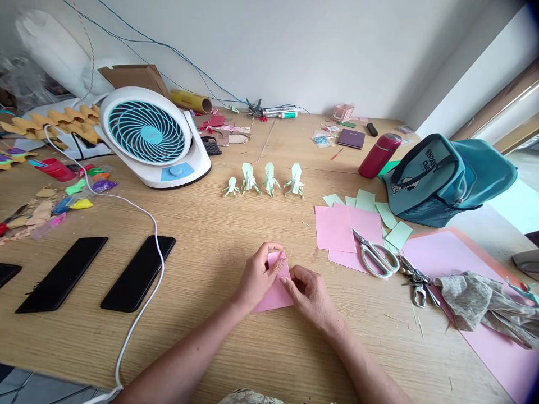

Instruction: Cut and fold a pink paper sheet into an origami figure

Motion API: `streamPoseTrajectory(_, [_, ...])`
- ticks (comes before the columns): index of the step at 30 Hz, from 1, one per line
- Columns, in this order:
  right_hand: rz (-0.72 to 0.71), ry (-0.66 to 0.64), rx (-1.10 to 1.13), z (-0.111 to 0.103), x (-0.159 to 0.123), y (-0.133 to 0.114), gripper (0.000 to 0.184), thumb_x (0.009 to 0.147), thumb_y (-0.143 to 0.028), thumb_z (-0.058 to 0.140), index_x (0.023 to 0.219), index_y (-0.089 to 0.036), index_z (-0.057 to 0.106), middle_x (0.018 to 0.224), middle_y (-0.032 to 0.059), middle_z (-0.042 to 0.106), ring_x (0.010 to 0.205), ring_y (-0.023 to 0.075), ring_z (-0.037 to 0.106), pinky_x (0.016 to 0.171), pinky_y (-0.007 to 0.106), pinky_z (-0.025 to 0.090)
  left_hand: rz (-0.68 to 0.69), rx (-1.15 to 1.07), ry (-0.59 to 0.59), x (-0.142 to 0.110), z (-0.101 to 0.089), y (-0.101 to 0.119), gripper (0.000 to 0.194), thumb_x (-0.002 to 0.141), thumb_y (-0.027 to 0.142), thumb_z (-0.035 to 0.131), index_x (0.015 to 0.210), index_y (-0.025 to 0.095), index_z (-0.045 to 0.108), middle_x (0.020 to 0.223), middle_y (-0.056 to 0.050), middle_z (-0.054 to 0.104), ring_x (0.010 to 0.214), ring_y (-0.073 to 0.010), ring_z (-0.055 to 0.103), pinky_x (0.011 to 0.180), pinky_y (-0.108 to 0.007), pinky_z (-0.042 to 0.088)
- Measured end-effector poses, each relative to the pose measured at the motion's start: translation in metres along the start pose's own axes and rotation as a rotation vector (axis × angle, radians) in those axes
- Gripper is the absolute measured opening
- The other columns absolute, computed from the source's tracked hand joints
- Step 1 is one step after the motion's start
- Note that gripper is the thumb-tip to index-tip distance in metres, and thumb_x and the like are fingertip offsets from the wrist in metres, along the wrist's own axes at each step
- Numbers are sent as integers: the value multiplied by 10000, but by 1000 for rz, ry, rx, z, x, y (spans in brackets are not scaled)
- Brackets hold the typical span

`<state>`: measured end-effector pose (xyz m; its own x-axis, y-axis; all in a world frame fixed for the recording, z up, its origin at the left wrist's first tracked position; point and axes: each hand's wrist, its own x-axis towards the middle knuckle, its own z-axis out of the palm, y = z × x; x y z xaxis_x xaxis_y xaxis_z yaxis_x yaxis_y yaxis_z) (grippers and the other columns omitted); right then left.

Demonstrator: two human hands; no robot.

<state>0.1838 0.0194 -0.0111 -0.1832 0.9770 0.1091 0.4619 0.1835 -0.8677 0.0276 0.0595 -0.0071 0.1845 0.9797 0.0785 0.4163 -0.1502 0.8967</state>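
In the head view, grips a small pink sheet (273, 299) between both hands, over the near middle of the wooden table (197, 224). With the left hand (256, 275), clamps the upper part, thumb in front and fingertips at the top edge; with the right hand (314, 292), pinches the right edge, thumb on the paper and fingers curled in. Appears to bear at least one fold near the top, but cannot tell the exact creases beneath the fingers. Looks early in the shaping, judging by the plain, broad lower part, without legs or a formed body. Farther back, see four pale green paper figures (269, 177) standing in a row on thin legs, apparently complete, including a smaller one at the left end. To the right, find flat pink squares (336, 229) overlapping, seemingly unworked, with white-handled scissors (381, 261) resting partly on top. Around and behind these, notice loose green slips (365, 200), also flat. Farther right, note a larger pink sheet (446, 252) lying partly under a crumpled grey cloth (471, 300), apparently uncut into squares.
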Motion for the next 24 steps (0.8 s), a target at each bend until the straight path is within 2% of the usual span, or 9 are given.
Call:
streamPoseTrajectory(3, [35, 56, -82, -5, 1, 2, 192, 927, -380, 567, 862, -200, 576, 661, -29, 545, 593, 137, 499, 576, 245, 363, 122, 314, 29, 1, 0, -8, 469, 947, 378, 555, 1352, 167, 449, 1007, -80, 669, 937, -224, 645, 848, -349, 514])
streamPoseTrajectory(6, [64, 103, -116, -9, 3, 7, 135, 924, -334, 548, 968, -208, 569, 657, -39, 563, 581, 140, 530, 586, 246, 391, 313, 573, 59, -10, -1, -12, 466, 987, 267, 464, 1435, 159, 395, 1337, -152, 552, 1246, -260, 529, 1056, -412, 421])
streamPoseTrajectory(8, [67, 134, -130, -11, 5, 10, 107, 921, -301, 525, 974, -217, 564, 661, -41, 566, 573, 139, 531, 580, 245, 395, 399, 679, 0, -22, -1, -14, 488, 1015, 223, 370, 1493, 142, 320, 1462, -150, 469, 1359, -237, 439, 1127, -386, 354])
streamPoseTrajectory(10, [68, 156, -141, -13, 7, 13, 97, 920, -284, 509, 967, -221, 566, 660, -40, 567, 567, 140, 529, 573, 246, 395, 461, 762, -117, -35, -1, -16, 551, 1023, 255, 344, 1539, 105, 221, 1559, -147, 358, 1456, -246, 303, 1166, -383, 293])
streamPoseTrajectory(14, [78, 178, -145, -18, 7, 17, 105, 938, -287, 495, 953, -217, 573, 680, -24, 595, 590, 146, 547, 592, 255, 410, 470, 912, -272, -47, -2, -19, 713, 1014, 484, 332, 1565, 85, 119, 1621, -133, 214, 1498, -281, 194, 1196, -429, 199])
streamPoseTrajectory(18, [78, 162, -143, -23, 2, 18, 106, 940, -266, 497, 934, -209, 586, 731, -1, 630, 630, 153, 571, 619, 262, 429, 480, 974, -291, -45, -3, -20, 832, 973, 619, 293, 1561, 60, 110, 1628, -136, 164, 1504, -300, 163, 1199, -434, 166])
streamPoseTrajectory(21, [41, 115, -173, -27, -7, 18, 109, 938, -229, 495, 948, -202, 600, 776, 15, 636, 663, 160, 581, 641, 269, 440, 481, 982, -279, -44, -3, -20, 793, 989, 593, 266, 1563, 71, 100, 1627, -127, 176, 1506, -291, 156, 1200, -440, 160])
streamPoseTrajectory(24, [-2, 98, -211, -32, -21, 17, 122, 946, -195, 481, 957, -195, 602, 828, 35, 623, 715, 171, 588, 664, 276, 448, 482, 966, -280, -44, -3, -20, 652, 1033, 434, 253, 1567, 99, 86, 1629, -101, 184, 1509, -268, 150, 1202, -438, 169])
